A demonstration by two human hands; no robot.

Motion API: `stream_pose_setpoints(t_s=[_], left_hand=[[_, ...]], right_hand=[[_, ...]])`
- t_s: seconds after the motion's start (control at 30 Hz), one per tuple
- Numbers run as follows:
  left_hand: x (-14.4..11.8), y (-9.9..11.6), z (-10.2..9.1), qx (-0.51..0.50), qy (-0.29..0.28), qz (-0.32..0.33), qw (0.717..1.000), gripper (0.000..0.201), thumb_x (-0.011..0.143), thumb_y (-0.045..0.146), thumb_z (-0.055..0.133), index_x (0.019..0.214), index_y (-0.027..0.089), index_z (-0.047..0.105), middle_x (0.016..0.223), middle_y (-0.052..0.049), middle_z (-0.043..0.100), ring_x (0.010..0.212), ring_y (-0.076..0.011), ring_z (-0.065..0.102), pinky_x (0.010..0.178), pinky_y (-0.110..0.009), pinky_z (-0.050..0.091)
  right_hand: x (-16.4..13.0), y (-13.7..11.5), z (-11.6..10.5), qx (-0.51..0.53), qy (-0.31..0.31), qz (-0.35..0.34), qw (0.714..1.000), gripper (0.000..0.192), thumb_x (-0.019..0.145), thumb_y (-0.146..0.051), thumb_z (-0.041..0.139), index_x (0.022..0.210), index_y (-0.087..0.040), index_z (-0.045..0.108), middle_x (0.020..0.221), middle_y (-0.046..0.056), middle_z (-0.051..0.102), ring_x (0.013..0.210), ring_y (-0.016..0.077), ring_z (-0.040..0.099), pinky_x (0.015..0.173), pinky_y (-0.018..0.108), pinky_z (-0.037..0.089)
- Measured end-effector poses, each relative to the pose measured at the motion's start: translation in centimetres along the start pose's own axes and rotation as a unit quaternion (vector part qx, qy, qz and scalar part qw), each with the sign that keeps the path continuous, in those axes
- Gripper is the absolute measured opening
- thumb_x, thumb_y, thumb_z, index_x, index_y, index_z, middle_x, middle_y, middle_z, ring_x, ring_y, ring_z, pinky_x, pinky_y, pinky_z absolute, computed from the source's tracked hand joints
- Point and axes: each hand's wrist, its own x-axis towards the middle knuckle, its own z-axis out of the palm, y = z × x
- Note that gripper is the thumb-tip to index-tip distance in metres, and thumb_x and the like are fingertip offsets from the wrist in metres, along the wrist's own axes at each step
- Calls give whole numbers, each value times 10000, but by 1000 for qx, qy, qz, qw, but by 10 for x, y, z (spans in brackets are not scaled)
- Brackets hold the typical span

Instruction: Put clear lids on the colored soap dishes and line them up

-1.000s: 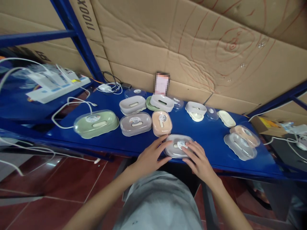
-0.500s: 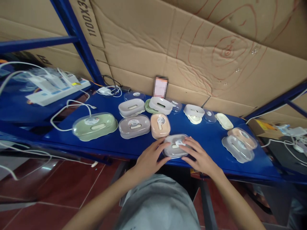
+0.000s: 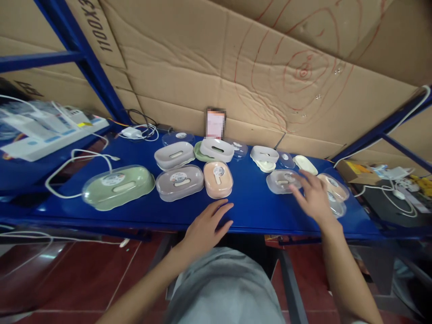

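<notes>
- Left hand (image 3: 204, 227) lies flat with loose fingers on the glossy blue desk (image 3: 249, 204), grasping nothing.
- Right hand (image 3: 312, 194), fingers spread and released, hovers just right of the grey oval plastic soap box with clear lid (image 3: 282, 181).
- Left of that box sits a peach rounded plastic soap box (image 3: 218, 179).
- Behind it stands creased brown cardboard (image 3: 209, 67).

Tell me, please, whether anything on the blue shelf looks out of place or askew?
Mostly tidy. At the right end, two soap boxes overlap at an angle instead of sitting flat like the others. A white cable loops loose across the shelf by the green box. Nothing looks spilled or broken.
</notes>
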Motion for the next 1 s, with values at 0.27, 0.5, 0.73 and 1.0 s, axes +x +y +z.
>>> stream_pose_setpoints(t_s=[0.27, 0.5, 0.73, 1.0], left_hand=[[-1, -1, 2, 28, 9, 39, 999, 339, 1070, 303, 601, 1405, 254, 610, 1452, -99, 653, 1324, -263, 670, 1117, -452, 596], [-1, -3, -1, 20, -2, 51, 998, 300, 1072, 293, 595, 1367, 247, 621, 1443, -107, 652, 1326, -270, 665, 1112, -465, 599], [-2, -3, -1, 29, -12, 56, 998, 314, 1078, 305, 580, 1380, 231, 623, 1445, -115, 650, 1324, -286, 654, 1115, -474, 587], [14, 24, 2, 99, -65, 150, 982, 453, 1069, 265, 587, 1518, 234, 537, 1677, -150, 458, 1520, -360, 478, 1203, -561, 460]], right_hand=[[110, -27, 52, -26, -151, -2, 988, 525, 1047, -355, 504, 1538, -171, 548, 1575, 187, 585, 1467, 360, 512, 1223, 599, 327], [131, -50, 86, -3, -133, 10, 991, 462, 1076, -468, 489, 1336, -145, 693, 1312, 209, 716, 1226, 366, 641, 1103, 566, 404], [48, -76, 46, 62, -119, -75, 988, 443, 1078, -527, 540, 1370, -232, 693, 1294, 135, 729, 1217, 327, 648, 1067, 483, 439], [-4, -74, 38, 169, 13, -42, 985, 352, 1094, -442, 552, 1361, -263, 698, 1248, 88, 762, 1163, 289, 687, 1027, 469, 464]])
